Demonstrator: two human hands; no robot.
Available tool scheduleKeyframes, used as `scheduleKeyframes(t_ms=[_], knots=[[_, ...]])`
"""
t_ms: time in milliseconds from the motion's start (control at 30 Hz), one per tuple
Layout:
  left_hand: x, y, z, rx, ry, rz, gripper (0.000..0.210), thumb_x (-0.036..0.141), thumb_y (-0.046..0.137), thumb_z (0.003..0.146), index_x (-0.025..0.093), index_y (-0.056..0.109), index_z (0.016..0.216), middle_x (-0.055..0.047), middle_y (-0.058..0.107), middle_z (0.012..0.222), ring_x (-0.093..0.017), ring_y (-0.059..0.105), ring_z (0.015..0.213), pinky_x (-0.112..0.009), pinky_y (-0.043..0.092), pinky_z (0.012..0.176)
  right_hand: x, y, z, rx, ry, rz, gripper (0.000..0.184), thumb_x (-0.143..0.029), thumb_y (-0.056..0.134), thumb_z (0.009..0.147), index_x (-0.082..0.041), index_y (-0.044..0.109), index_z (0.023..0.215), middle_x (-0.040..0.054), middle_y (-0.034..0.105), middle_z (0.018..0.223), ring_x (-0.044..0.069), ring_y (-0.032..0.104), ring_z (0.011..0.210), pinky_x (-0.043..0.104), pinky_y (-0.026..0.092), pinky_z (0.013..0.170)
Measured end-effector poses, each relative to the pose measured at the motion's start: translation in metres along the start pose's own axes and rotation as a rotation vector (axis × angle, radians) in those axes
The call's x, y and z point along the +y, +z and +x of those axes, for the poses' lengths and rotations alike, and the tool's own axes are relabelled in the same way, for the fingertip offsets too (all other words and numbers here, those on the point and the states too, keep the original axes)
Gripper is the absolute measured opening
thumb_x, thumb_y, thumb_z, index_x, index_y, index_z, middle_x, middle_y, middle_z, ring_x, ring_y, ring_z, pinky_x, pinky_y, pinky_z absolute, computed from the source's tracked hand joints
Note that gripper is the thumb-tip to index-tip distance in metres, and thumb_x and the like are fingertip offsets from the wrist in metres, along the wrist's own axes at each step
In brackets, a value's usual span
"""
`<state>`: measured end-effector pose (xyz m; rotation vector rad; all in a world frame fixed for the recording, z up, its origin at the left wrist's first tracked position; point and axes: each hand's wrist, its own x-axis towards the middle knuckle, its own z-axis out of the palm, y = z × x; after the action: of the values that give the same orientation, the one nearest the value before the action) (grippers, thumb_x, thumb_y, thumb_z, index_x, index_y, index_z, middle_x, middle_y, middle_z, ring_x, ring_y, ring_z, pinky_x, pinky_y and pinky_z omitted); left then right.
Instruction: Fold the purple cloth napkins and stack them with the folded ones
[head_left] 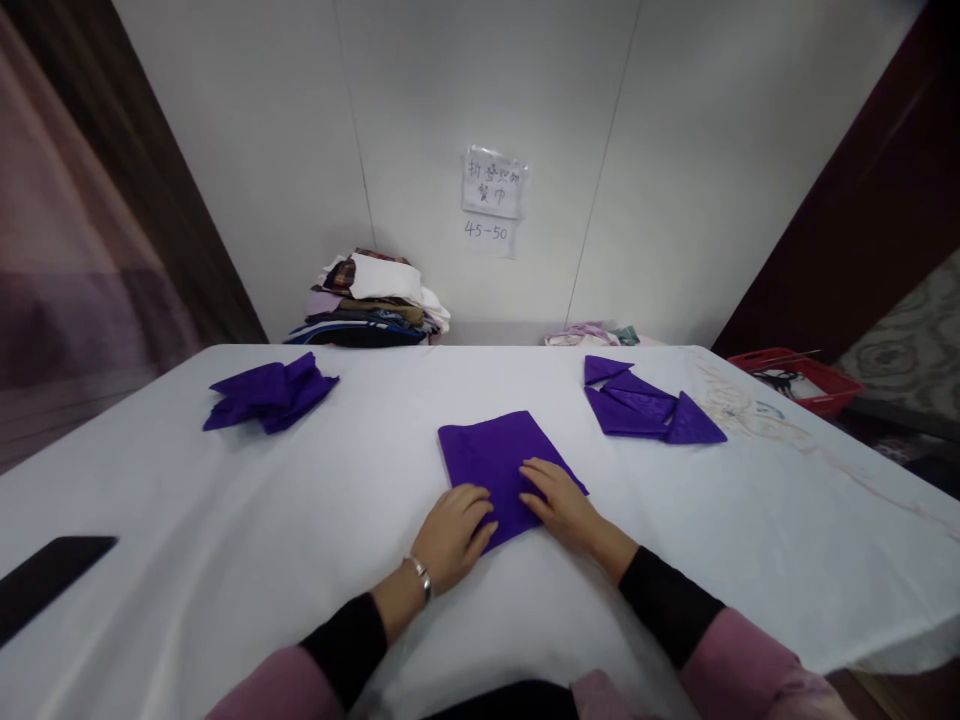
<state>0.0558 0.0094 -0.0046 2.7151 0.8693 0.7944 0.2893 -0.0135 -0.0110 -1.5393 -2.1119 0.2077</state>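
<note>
A purple cloth napkin (491, 455), folded to a roughly square shape, lies flat on the white-covered table in front of me. My left hand (452, 532) rests on its near left edge, fingers stretched out over the fabric. On the near right part of the same napkin lies my right hand (559, 500), its fingers spread and flat. Neither hand grips the cloth. To the far right sit several purple napkins folded into pointed, triangular shapes (637, 405). A loose, crumpled heap of purple cloth (270, 395) is at the far left.
The white tablecloth (360, 450) covers the table. Behind its far edge stands a stack of folded clothes (375, 300), with more fabric (589, 335) to the right. A black flat object (52, 580) lies at the left edge. Beyond the right edge is a red basket (829, 400).
</note>
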Motion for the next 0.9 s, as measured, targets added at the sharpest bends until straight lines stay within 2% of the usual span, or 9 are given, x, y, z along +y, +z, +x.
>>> scheduleKeyframes(t_ms=[67,167,267,333,500,600,733,900], knots=[[-0.011,0.004,0.023,0.0,-0.021,0.07,0.026,0.029,0.045,0.087,0.02,0.058,0.108,-0.009,0.057,0.12,-0.024,0.047,0.116,-0.045,0.038,0.098,-0.013,0.004,0.003,-0.086,-0.043,-0.003,0.046,-0.041,0.045,0.089,-0.022,0.046,0.132,0.0096,0.046,0.137,0.023,0.035,0.13,0.046,0.024,0.108],[-0.037,0.012,0.052,-0.086,-0.165,0.212,0.039,0.033,0.043,0.088,0.016,0.053,0.121,-0.011,0.045,0.137,-0.027,0.032,0.131,-0.047,0.024,0.108,-0.023,0.008,0.013,-0.191,-0.026,-0.055,0.056,-0.05,0.04,0.09,-0.023,0.037,0.138,0.0095,0.036,0.144,0.025,0.023,0.136,0.049,0.016,0.109],[-0.061,0.02,0.063,-0.199,-0.373,0.281,0.056,0.047,0.039,0.087,0.012,0.044,0.131,-0.015,0.035,0.144,-0.03,0.023,0.136,-0.049,0.016,0.11,-0.019,0.014,0.016,-0.272,0.012,-0.119,0.061,-0.057,0.035,0.089,-0.024,0.032,0.141,0.0096,0.028,0.148,0.026,0.016,0.138,0.053,0.011,0.109],[-0.07,0.024,0.062,-0.253,-0.455,0.284,0.066,0.055,0.033,0.087,0.01,0.039,0.135,-0.016,0.031,0.146,-0.029,0.02,0.136,-0.049,0.015,0.11,-0.014,0.018,0.015,-0.291,0.023,-0.145,0.062,-0.057,0.033,0.089,-0.024,0.03,0.141,0.0095,0.025,0.148,0.026,0.015,0.138,0.053,0.01,0.109],[-0.073,0.027,0.06,-0.285,-0.474,0.292,0.07,0.058,0.027,0.087,0.01,0.035,0.138,-0.014,0.027,0.148,-0.028,0.018,0.137,-0.048,0.014,0.11,-0.01,0.012,0.013,-0.316,0.024,-0.103,0.062,-0.058,0.032,0.089,-0.025,0.029,0.142,0.0091,0.022,0.149,0.025,0.014,0.138,0.051,0.009,0.109],[-0.073,0.026,0.061,-0.302,-0.472,0.304,0.071,0.058,0.026,0.087,0.01,0.034,0.138,-0.014,0.027,0.148,-0.028,0.018,0.137,-0.049,0.015,0.11,-0.014,0.002,0.007,-0.258,0.035,-0.093,0.062,-0.057,0.032,0.09,-0.023,0.028,0.142,0.0097,0.02,0.15,0.024,0.011,0.139,0.05,0.008,0.11],[-0.073,0.026,0.064,-0.315,-0.473,0.328,0.071,0.058,0.024,0.087,0.009,0.032,0.139,-0.014,0.026,0.148,-0.028,0.016,0.138,-0.049,0.015,0.11,-0.021,-0.006,-0.012,-0.243,-0.004,-0.118,0.064,-0.056,0.037,0.089,-0.02,0.03,0.141,0.0115,0.023,0.149,0.025,0.013,0.138,0.05,0.006,0.11],[-0.073,0.025,0.065,-0.323,-0.478,0.336,0.071,0.059,0.022,0.087,0.011,0.033,0.139,-0.013,0.026,0.149,-0.031,0.011,0.138,-0.056,0.013,0.108,-0.026,-0.013,-0.039,-0.256,-0.053,-0.1,0.065,-0.054,0.04,0.089,-0.019,0.027,0.142,0.0116,0.025,0.148,0.024,0.016,0.138,0.049,0.008,0.11]])
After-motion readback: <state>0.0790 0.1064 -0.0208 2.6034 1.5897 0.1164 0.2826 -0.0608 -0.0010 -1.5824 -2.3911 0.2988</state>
